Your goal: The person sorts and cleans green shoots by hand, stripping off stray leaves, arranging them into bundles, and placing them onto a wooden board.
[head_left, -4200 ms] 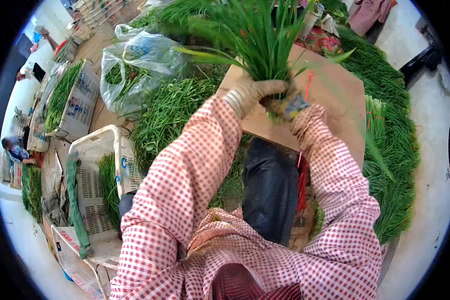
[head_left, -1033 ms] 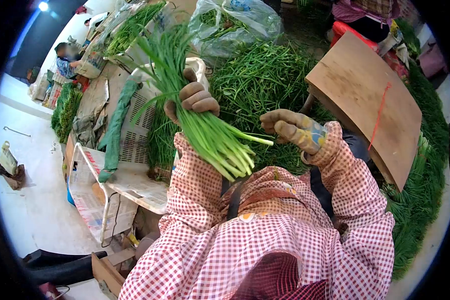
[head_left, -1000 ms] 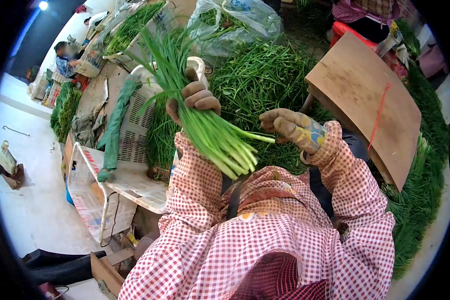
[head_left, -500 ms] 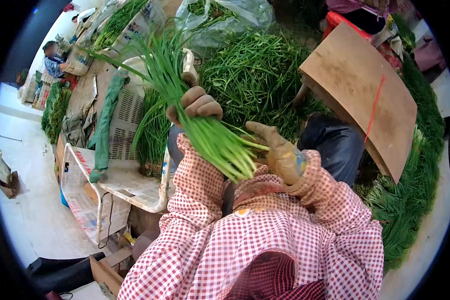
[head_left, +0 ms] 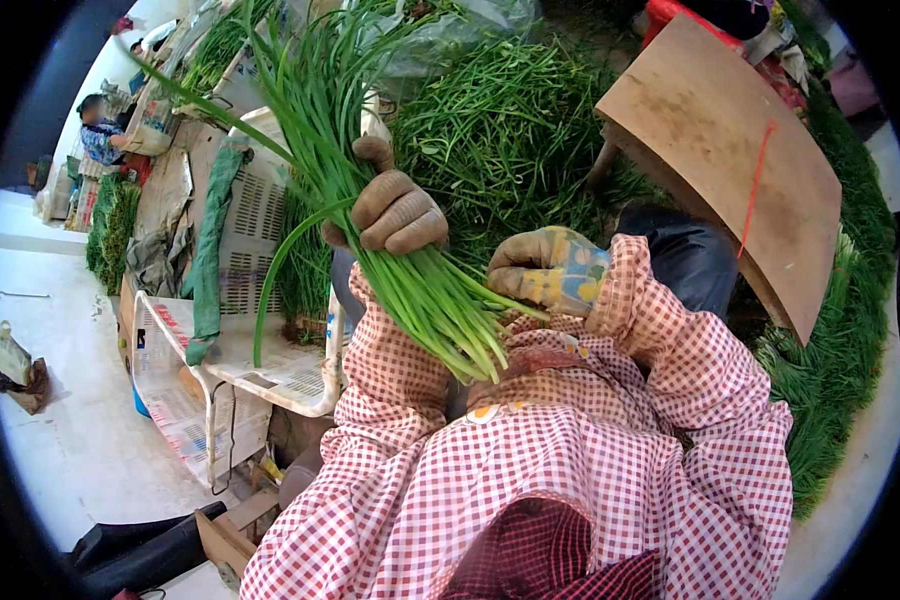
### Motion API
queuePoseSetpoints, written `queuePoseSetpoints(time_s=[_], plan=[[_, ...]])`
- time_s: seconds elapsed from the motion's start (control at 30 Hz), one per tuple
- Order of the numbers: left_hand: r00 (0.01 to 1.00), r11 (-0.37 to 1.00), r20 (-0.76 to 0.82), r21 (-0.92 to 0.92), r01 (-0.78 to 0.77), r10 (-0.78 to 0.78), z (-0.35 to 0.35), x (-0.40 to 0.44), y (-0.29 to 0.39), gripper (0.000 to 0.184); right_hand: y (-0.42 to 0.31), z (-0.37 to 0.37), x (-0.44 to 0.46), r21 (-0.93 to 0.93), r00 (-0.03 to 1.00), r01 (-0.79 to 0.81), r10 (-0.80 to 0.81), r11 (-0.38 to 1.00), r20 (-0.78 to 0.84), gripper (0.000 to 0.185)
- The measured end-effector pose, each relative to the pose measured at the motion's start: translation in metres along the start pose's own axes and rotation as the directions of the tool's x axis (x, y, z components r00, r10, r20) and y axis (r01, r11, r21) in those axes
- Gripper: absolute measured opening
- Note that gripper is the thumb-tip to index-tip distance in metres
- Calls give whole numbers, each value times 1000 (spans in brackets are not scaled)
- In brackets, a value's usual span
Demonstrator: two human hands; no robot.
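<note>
My left hand (head_left: pixel 400 212), in a brown-stained glove, is closed round a bunch of garlic chives (head_left: pixel 425 290). Their green leaves fan up and to the left, and the pale stem ends point down to the right over my checked apron. One long leaf droops apart from the bunch on the left. My right hand (head_left: pixel 552 268), in a soiled patterned glove, has its fingers curled together at a stalk that sticks out from the bunch on the right. The fingertips pinch this stalk, though the thumb is mostly hidden.
A heap of loose chives (head_left: pixel 500 140) lies beyond my hands. To the right, a brown board (head_left: pixel 725 150) stands over more chives (head_left: pixel 850 370). A white-framed crate (head_left: pixel 270 385) is at my left. Farther off sits another person (head_left: pixel 100 135).
My right hand has gone from outstretched fingers to curled ones at the stalk. The bunch in my left hand has tilted slightly, and one leaf now hangs out to the left.
</note>
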State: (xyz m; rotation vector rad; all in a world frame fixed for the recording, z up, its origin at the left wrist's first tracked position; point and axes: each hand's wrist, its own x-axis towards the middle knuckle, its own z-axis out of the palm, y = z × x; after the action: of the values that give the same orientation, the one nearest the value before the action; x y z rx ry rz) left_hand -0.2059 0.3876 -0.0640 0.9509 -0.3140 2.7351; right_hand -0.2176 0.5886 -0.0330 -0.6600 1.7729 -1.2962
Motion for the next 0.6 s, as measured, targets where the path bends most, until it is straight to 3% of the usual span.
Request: queuePoseSetpoints(time_s=[0.03, 0.07, 0.1, 0.17, 0.2, 0.23, 0.3, 0.33, 0.37, 0.4, 0.43, 0.47, 0.5, 0.53, 0.57, 0.6], plan=[[1000, 1000, -2, 2, -1, 1, 1, -1, 0, 59, 2, -1, 2, -47, 998, 66, -66, 997, -1, 27], [999, 999, 9, 9, -37, 37, 1, -2, 1, 62, -3, -3, 0, -223, 993, 89, -104, 971, -54, 24], [997, 997, 22, 18, -76, 76, 2, -3, 2, 66, 0, -4, -1, -224, 993, 91, -105, 970, -48, 24], [995, 996, 51, 30, -90, 88, 3, -5, 14, 66, 18, -11, -6, -503, 960, 162, -255, 849, -120, 20], [994, 994, 63, 55, -97, 94, 7, -5, 19, 67, 34, -12, -8, -538, 936, 147, -292, 830, -195, 17], [992, 991, 76, 79, -106, 100, 10, -4, 22, 67, 60, -19, -10, -602, 932, 45, -251, 797, -262, 17], [988, 993, 125, 68, -101, 92, 15, -4, 29, 68, 81, -45, -20, -730, 959, -277, 138, 625, -246, 25], [990, 988, 50, 79, -135, 131, 21, -4, 29, 46, 105, -48, -28, -733, 923, -368, 129, 572, -363, 28], [990, 986, 16, 90, -142, 141, 22, -4, 29, 40, 109, -45, -33, -720, 871, -460, 110, 519, -478, 33], [988, 984, -18, 103, -149, 151, 23, -4, 29, 34, 112, -48, -32, -722, 871, -461, 109, 516, -478, 33], [986, 981, -52, 115, -154, 161, 24, -4, 30, 31, 93, -41, -30, -569, 905, -271, 3, 777, -426, 38], [985, 983, -64, 97, -153, 160, 19, -5, 28, 31, 70, -32, -29, -347, 905, -39, -114, 937, -410, 42], [987, 987, -59, 74, -142, 146, 12, -5, 27, 32, 34, -22, -32, -310, 933, 66, -169, 948, -317, 45], [990, 990, -54, 51, -130, 133, 5, -5, 25, 33, 15, -14, -32, -496, 931, 114, -266, 861, -248, 46], [992, 993, -49, 28, -118, 119, -2, -5, 24, 35, -3, -5, -33, -537, 930, 146, -300, 831, -211, 43], [993, 992, 21, 48, -113, 112, -9, -5, 22, 50, -19, -1, -28, -607, 976, 56, -173, 792, -136, 41]])
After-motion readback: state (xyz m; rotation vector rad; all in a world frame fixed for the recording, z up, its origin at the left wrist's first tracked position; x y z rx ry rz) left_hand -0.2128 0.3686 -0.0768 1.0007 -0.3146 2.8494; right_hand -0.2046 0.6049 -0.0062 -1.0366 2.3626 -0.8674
